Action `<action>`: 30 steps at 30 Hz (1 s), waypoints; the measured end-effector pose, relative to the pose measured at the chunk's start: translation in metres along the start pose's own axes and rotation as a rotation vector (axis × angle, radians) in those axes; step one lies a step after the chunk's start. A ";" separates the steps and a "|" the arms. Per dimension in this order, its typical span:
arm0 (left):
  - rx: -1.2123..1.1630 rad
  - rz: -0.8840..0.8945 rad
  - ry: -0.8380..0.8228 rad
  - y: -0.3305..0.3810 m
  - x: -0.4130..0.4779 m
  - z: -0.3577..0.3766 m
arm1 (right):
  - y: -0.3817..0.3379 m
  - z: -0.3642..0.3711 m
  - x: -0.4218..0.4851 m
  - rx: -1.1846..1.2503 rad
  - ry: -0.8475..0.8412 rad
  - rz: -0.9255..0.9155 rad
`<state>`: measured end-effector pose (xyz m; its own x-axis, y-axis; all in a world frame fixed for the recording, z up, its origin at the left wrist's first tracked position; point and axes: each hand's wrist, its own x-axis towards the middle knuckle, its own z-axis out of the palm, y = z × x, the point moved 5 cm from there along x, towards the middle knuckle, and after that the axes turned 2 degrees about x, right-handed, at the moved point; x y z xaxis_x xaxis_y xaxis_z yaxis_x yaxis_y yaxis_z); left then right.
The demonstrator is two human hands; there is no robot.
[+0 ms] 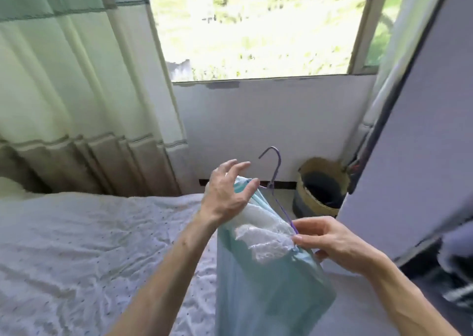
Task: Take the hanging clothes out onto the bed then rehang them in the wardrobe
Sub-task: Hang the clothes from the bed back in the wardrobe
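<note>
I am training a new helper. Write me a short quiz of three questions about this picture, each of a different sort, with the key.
1. True or false: the teal garment lies flat on the bed.
2. Which colour is the clothes hanger? A) purple B) red C) black
3. Fill in: the right hand pinches the garment at its white ____ trim.
Key: 1 false; 2 A; 3 lace.

Pale teal garment [268, 279], white lace at the neckline, hangs on a purple wire hanger [274, 174]. Hanger tilted, hook uppermost, one arm bare. Both above the edge of the wrinkled white bed [89, 246].
</note>
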<state>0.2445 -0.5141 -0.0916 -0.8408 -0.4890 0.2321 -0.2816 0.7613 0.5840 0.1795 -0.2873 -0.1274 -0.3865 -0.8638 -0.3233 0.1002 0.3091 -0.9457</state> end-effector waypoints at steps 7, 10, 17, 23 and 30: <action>0.097 0.143 -0.283 0.059 0.116 0.100 | 0.003 -0.100 -0.087 0.076 0.380 -0.030; -0.046 0.363 -0.439 0.112 0.131 0.156 | 0.011 -0.129 -0.124 0.142 0.586 -0.053; -0.300 0.540 -0.633 0.239 0.142 0.207 | 0.018 -0.136 -0.187 0.223 0.914 -0.072; -0.333 0.852 -0.505 0.333 0.119 0.234 | 0.027 -0.109 -0.240 0.243 1.152 -0.097; -0.467 0.931 -0.697 0.378 0.043 0.251 | 0.053 -0.084 -0.280 0.228 1.326 -0.098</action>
<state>-0.0138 -0.1405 -0.0559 -0.7382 0.5899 0.3273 0.6205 0.4033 0.6726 0.2159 0.0041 -0.0846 -0.9757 0.1942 -0.1017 0.1199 0.0845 -0.9892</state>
